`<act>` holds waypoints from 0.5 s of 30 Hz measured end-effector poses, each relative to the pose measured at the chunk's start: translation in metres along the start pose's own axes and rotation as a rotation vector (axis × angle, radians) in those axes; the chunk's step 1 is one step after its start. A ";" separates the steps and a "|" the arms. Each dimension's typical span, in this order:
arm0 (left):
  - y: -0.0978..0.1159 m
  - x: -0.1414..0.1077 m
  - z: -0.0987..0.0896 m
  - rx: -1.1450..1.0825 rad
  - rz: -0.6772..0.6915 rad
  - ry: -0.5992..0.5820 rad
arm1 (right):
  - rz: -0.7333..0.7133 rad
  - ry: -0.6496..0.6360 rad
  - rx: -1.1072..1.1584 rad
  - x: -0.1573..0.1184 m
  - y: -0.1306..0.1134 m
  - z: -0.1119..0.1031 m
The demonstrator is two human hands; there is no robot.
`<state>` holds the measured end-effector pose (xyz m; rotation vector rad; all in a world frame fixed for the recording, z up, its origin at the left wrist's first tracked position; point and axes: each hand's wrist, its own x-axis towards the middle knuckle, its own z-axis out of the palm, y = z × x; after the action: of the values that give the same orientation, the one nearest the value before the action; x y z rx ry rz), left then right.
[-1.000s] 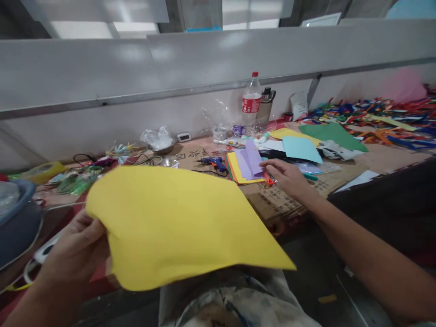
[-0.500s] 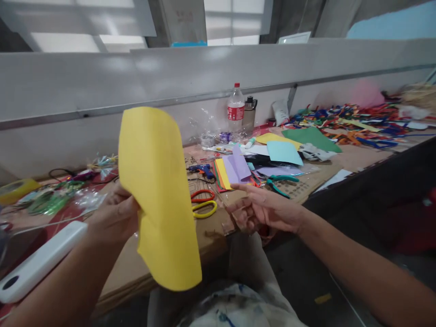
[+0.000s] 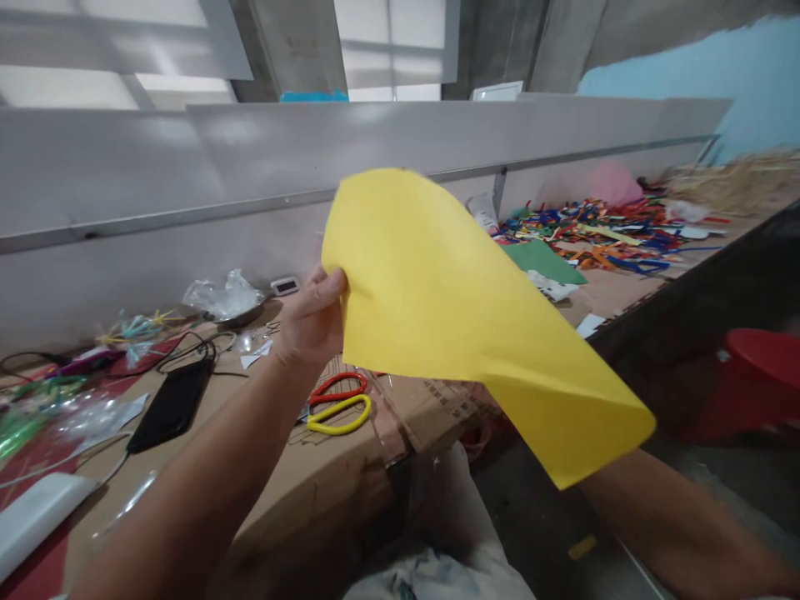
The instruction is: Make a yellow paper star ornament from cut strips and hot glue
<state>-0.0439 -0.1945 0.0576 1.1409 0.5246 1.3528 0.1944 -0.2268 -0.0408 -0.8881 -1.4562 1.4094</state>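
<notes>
A large yellow sheet of paper [image 3: 431, 283] hangs in the air in front of me, bent and curving down to the right. My left hand [image 3: 316, 321] pinches its left edge, thumb on the near face. The sheet covers my right hand; only my right forearm [image 3: 693, 525] shows below its lower right corner. Whether the right fingers touch the paper cannot be seen. Under the sheet's lower left edge, scissors with one red and one yellow handle [image 3: 339, 414] lie on the cardboard-covered table [image 3: 293, 492].
To the left lie a black phone [image 3: 173, 404] with a cable, a white power strip [image 3: 43, 517] and clear plastic wrap [image 3: 223, 297]. Green paper [image 3: 543, 261] and a heap of coloured strips [image 3: 587, 225] are at the back right. A red stool [image 3: 743, 383] stands at right.
The yellow sheet has swung from upright at left to spread across the middle and right. My right hand, visible with fingers apart before, is now behind it. The view has turned slightly right.
</notes>
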 end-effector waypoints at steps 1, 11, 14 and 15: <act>-0.005 0.002 -0.010 0.027 0.007 -0.008 | -0.013 0.039 0.062 0.003 0.002 -0.005; 0.017 0.005 -0.078 0.034 -0.200 0.169 | 0.019 0.327 0.385 0.039 -0.016 -0.036; 0.033 -0.003 -0.087 0.074 -0.178 0.297 | 0.039 0.340 0.298 0.053 -0.016 -0.032; 0.037 -0.005 -0.089 0.107 -0.201 0.321 | 0.036 0.344 0.264 0.057 -0.015 -0.030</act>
<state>-0.1383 -0.1758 0.0515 0.9309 0.9288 1.3495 0.2037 -0.1643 -0.0209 -0.9363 -0.9773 1.3584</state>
